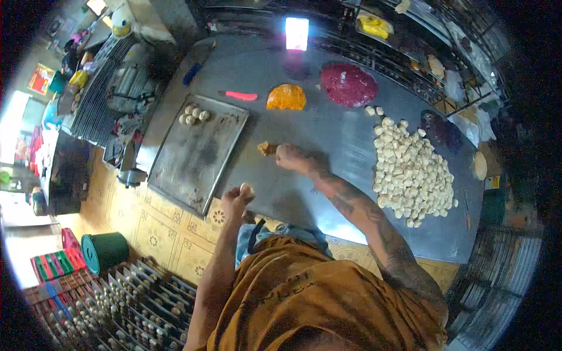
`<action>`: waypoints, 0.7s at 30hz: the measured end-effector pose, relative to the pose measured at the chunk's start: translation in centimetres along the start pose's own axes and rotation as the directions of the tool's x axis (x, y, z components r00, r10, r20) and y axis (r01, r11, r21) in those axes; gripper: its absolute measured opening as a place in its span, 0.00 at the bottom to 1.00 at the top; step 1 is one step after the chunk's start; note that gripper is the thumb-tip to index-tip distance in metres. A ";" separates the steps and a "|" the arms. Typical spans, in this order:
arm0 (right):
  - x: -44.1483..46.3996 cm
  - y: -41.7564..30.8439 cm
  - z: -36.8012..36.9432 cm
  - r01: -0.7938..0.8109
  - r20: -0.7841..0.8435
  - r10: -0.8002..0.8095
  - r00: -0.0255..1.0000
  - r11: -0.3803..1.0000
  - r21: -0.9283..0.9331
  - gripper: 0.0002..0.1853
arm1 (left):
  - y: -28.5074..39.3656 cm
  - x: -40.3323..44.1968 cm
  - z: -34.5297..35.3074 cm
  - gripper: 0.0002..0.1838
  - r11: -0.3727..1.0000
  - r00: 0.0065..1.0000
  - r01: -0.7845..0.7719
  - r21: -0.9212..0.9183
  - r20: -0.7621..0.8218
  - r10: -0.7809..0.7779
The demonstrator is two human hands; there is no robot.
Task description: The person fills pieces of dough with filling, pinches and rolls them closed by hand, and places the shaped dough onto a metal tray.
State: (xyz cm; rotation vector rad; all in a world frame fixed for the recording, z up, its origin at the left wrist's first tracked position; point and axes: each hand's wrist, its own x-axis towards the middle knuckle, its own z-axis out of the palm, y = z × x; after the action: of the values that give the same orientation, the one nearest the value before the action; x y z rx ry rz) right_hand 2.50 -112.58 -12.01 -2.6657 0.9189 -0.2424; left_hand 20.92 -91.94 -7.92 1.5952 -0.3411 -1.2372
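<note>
My left hand (233, 202) is closed around a small pale dough piece (248, 191), just off the near edge of the grey table (328, 134). Over the table, my right hand (289, 157) makes a fist, with a brown crumbly lump (267, 148) jutting from its left side. Whether that lump sits on a tool inside the fist, I cannot tell. A metal tray (205, 155) lies to the left, with several round dough balls (191, 115) near its far end. Many pale dough pieces (413, 169) are heaped at the right.
An orange mound (285, 98) and a purple-red mound (349, 85) lie toward the back, beside a pink-handled tool (240, 95). Racks (456, 64) border the far right side. Below left stand a green bin (104, 251) and a rack of dough balls (126, 307).
</note>
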 end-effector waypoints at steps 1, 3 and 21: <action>-0.2 0.1 -0.3 -0.112 0.153 0.072 0.986 0.956 0.273 0.11 | 0.0 0.1 0.6 0.15 0.996 1.000 0.016 -0.088 -0.011 -0.017; -1.5 -1.3 -1.7 -0.329 0.287 0.189 0.939 0.733 0.596 0.15 | 0.8 0.5 1.9 0.17 0.975 0.991 0.090 -0.204 0.120 -0.066; -4.8 -14.7 -5.3 -0.257 0.249 0.656 0.712 -0.087 0.963 0.17 | 6.1 7.6 0.8 0.12 0.967 0.749 -0.149 0.206 0.662 -0.026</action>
State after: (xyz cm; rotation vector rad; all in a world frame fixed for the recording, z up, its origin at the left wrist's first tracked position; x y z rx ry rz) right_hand 5.74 -99.85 -2.28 -0.8667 1.1255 -0.7911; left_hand 25.59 -100.47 -6.81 1.2712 -1.0311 -1.7422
